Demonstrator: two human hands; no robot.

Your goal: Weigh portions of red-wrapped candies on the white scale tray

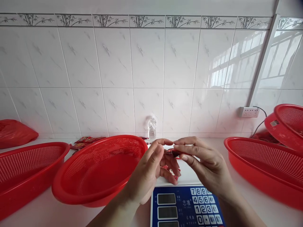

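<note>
Both my hands meet above the blue-faced electronic scale [187,206] at the bottom centre. My left hand [151,170] and my right hand [205,164] pinch a small red and dark packet [172,153] between thumbs and fingertips. Most of the packet is hidden by my fingers. A little more red shows under my left fingers over the scale's platform. An empty red perforated basket [99,170] stands just left of my hands.
Another red basket [26,170] sits at the far left and one [265,164] at the right, with stacked baskets [286,123] behind it. Red packets [82,142] lie by the tiled wall, next to a water bottle [152,127]. A red bag [14,132] and a power strip [248,112] are there too.
</note>
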